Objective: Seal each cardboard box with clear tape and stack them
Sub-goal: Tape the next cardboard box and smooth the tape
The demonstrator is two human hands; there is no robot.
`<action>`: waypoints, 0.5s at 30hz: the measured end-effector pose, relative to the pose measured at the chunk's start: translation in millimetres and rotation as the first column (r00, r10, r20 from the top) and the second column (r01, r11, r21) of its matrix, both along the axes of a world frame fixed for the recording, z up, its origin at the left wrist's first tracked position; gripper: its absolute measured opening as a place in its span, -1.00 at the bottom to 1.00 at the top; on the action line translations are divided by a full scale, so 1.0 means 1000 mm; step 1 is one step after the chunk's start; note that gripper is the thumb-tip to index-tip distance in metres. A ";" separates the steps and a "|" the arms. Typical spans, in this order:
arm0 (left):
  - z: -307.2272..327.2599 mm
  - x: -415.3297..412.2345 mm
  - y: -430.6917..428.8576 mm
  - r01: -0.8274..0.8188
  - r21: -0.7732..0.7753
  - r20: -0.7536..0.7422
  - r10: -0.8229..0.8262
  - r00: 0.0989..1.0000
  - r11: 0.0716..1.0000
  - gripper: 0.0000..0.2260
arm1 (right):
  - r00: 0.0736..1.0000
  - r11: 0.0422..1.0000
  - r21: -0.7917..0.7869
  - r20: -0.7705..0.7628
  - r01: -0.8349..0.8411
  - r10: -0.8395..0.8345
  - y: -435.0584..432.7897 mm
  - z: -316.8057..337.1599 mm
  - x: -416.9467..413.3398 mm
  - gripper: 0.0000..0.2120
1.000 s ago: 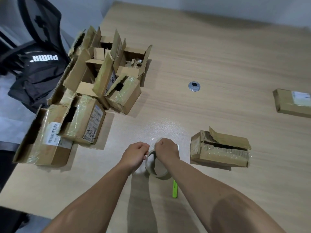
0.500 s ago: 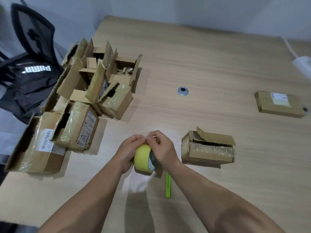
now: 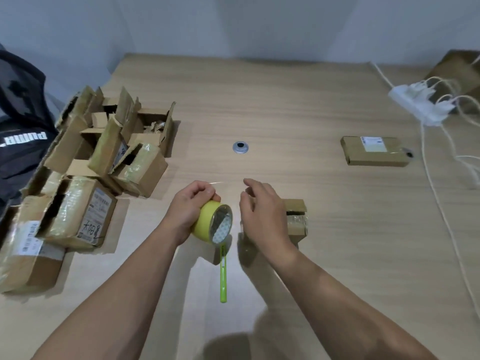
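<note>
My left hand (image 3: pixel 191 211) grips a roll of clear tape (image 3: pixel 213 222) with a yellow core, held just above the wooden table (image 3: pixel 285 105). My right hand (image 3: pixel 262 211) hovers to the right of the roll, thumb and fingers curled together as if pinching the pulled-out tape end; a thin glint of tape shows between the hands. A small open cardboard box (image 3: pixel 296 219) sits behind my right hand, mostly hidden by it. A heap of open boxes (image 3: pixel 109 157) fills the table's left side. One flat closed box (image 3: pixel 374 152) lies far right.
A green pen-like cutter (image 3: pixel 222 276) lies below the roll. A metal cable grommet (image 3: pixel 240 147) sits mid-table. A white power strip (image 3: pixel 420 105) with trailing cables occupies the right edge. A black bag (image 3: pixel 20 141) on a chair stands left of the table.
My right hand has left the roll and moved right, drawing tape out. The left hand has turned the roll so its hole faces the camera. The view has tilted up.
</note>
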State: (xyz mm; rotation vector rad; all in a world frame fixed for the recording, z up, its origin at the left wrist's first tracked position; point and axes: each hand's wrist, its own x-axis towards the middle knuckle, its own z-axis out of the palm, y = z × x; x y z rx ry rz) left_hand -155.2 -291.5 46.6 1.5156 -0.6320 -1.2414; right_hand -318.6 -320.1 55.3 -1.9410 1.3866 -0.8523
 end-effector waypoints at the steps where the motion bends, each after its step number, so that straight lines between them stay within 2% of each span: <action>1: 0.005 -0.004 -0.003 0.066 0.020 0.088 -0.068 0.994 0.998 -0.87 | 0.998 0.999 -0.053 -0.063 0.005 -0.008 -0.005 -0.002 -0.017 -0.72; 3: 0.016 -0.009 -0.011 0.203 0.091 0.260 -0.220 0.940 0.975 -0.87 | 0.970 0.997 -0.062 -0.241 -0.047 0.031 -0.015 -0.011 -0.047 -0.74; 6: 0.036 -0.024 -0.027 0.334 0.193 0.430 -0.386 0.817 0.923 -0.87 | 0.820 0.971 0.186 -0.525 -0.149 0.227 -0.021 -0.023 -0.081 -0.63; 8: 0.052 -0.034 -0.037 0.382 0.253 0.537 -0.458 0.709 0.889 -0.89 | 0.731 0.938 0.286 -0.595 -0.195 0.334 -0.023 -0.033 -0.089 -0.58; 10: 0.066 -0.053 -0.050 0.441 0.302 0.591 -0.529 0.609 0.845 -0.90 | 0.738 0.932 0.291 -0.576 -0.217 0.351 -0.024 -0.041 -0.096 -0.57; 12: 0.076 -0.069 -0.062 0.502 0.381 0.590 -0.623 0.514 0.776 -0.90 | 0.801 0.943 0.239 -0.504 -0.230 0.323 -0.024 -0.051 -0.098 -0.61; 15: 0.073 -0.097 -0.081 0.553 0.509 0.543 -0.745 0.388 0.659 -0.91 | 0.928 0.961 0.146 -0.261 -0.233 0.265 -0.027 -0.066 -0.103 -0.69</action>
